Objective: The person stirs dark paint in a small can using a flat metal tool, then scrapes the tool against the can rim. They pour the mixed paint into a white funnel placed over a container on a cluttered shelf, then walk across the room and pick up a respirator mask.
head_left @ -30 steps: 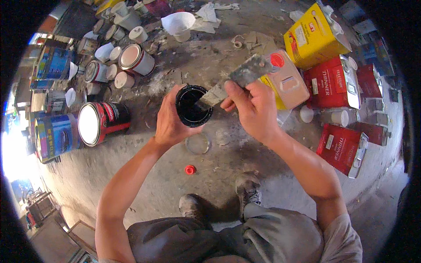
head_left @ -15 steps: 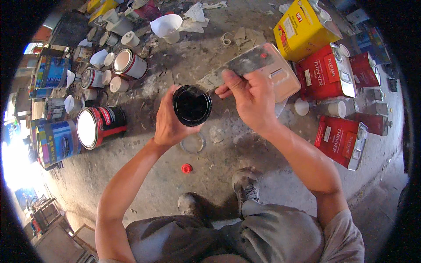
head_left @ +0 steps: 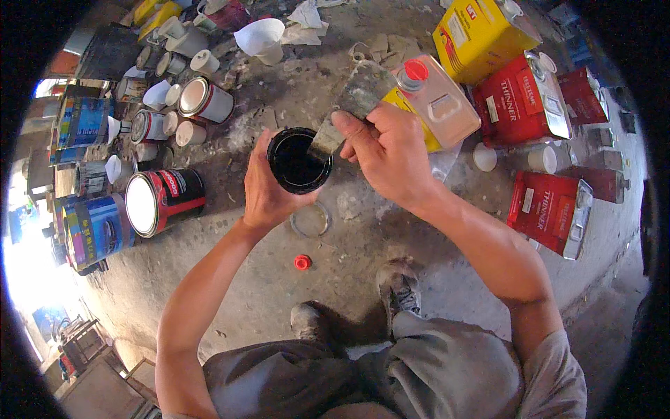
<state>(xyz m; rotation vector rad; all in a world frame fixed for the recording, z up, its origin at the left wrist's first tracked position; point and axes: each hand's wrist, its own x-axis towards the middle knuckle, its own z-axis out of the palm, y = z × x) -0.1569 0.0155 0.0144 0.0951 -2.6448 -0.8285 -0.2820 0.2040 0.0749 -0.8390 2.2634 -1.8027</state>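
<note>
Head view: over stained, cluttered floor (head_left: 359, 241), left hand (head_left: 264, 190) cups black pot (head_left: 300, 188), right hand (head_left: 392, 157) pinches scraper (head_left: 324, 142).

The person's left hand (head_left: 262, 194) is gripping a dark round container (head_left: 300, 187), while the right hand (head_left: 393, 155) is holding a flat scraper (head_left: 326, 142) tilted over its opening. A red cap (head_left: 302, 262) is lying on the floor (head_left: 241, 290).

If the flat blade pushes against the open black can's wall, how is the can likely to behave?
The black can would probably not tip easily, since the left hand wraps its side. A firm push from the flat blade might tilt it, and any liquid could spill from its open top.
</note>
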